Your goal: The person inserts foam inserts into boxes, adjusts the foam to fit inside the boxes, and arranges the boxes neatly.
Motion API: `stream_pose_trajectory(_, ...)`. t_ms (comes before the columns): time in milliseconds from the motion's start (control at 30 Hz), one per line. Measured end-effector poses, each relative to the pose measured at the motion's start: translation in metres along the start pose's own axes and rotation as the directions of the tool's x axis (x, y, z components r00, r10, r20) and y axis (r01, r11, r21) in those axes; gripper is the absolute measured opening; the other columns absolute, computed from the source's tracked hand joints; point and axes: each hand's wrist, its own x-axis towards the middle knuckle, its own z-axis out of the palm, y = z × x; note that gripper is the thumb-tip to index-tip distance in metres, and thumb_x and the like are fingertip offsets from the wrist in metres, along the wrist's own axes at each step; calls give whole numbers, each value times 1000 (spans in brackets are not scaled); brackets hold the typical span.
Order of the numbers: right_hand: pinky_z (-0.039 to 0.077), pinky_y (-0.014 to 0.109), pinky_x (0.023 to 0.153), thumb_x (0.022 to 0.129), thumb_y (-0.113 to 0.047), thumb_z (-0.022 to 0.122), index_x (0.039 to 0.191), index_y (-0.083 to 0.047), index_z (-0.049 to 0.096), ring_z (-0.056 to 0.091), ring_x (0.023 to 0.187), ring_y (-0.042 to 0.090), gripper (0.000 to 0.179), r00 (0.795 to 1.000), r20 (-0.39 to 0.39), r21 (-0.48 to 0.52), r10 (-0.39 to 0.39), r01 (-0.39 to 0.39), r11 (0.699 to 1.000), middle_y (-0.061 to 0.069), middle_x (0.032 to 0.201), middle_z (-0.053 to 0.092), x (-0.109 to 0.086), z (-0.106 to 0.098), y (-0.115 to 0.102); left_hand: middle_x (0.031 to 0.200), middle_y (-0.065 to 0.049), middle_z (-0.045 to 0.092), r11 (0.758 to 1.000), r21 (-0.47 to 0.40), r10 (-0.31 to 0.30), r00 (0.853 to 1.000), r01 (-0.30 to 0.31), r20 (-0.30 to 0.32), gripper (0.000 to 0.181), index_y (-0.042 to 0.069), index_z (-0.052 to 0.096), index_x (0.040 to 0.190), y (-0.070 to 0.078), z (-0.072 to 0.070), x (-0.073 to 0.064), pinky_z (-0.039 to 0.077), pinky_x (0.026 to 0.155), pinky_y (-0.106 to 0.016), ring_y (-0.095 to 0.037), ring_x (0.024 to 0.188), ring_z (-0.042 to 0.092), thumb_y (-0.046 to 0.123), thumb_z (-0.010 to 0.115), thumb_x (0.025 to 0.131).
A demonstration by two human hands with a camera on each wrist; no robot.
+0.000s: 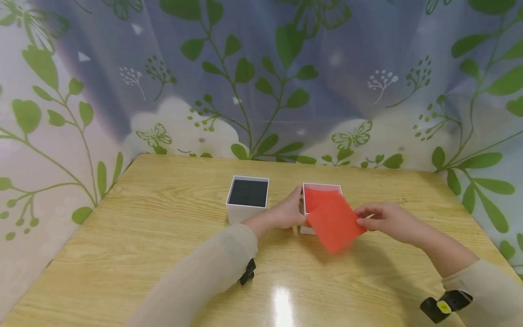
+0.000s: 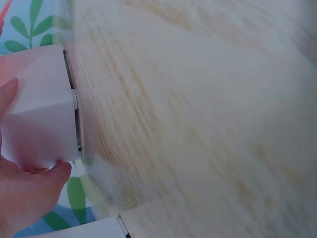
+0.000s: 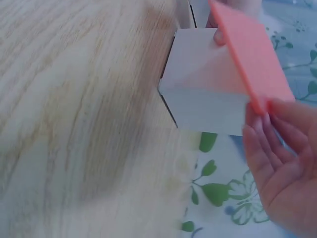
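A thin red square sheet (image 1: 333, 225) hangs tilted over the front of a small white box (image 1: 307, 230). My right hand (image 1: 388, 221) pinches one corner of the sheet between thumb and fingers, as the right wrist view also shows with the hand (image 3: 285, 153) at the sheet's lower edge (image 3: 260, 59). More red material (image 1: 316, 195) lies inside that box. With my left hand (image 1: 288, 211) I grip the box by its left side; in the left wrist view its fingers bend round the white walls (image 2: 42, 106). Part of the box's front is hidden behind the sheet.
To the left of my left hand stands a second white box (image 1: 246, 213) with a black top surface or contents (image 1: 248, 193). Both boxes are on a wooden table (image 1: 175, 218). A curtain (image 1: 261, 81) with printed leaves and butterflies hangs behind the table's far edge.
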Motion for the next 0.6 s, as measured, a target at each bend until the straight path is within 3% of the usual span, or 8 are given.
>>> stream_pose_trajectory(133,51,37,80,93,-25,58,124,9,51,61,94,19,46,987,-97,131,126,-112,985,18,113,57,3,-3,6,123,1,46,1000,-26,8,1000,-8,3,86,14,26,136,-1,2,0,40,92,-31,-16,110,48,13,82,71)
stream_pose_trajectory(233,51,32,82,94,-25,57,127,13,45,61,92,11,51,978,-127,223,167,-136,965,15,112,59,7,-1,10,122,3,45,1000,-25,2,1000,-1,4,86,15,26,136,-3,3,-1,40,92,-31,-14,110,47,16,82,71)
stream_pose_trajectory(467,50,25,80,97,-25,52,132,15,34,59,89,2,56,968,-100,429,228,-165,888,3,108,57,19,8,9,125,4,44,1000,-9,19,1000,-19,-8,86,17,26,137,-6,2,0,37,97,-34,-14,114,44,16,82,72)
stream_pose_trajectory(600,49,25,76,96,-28,53,137,10,30,62,88,6,61,957,-85,453,277,-210,866,0,104,59,24,12,5,128,4,44,999,-5,38,999,-38,-2,87,17,25,139,-5,3,2,36,99,-35,-13,115,44,15,81,72)
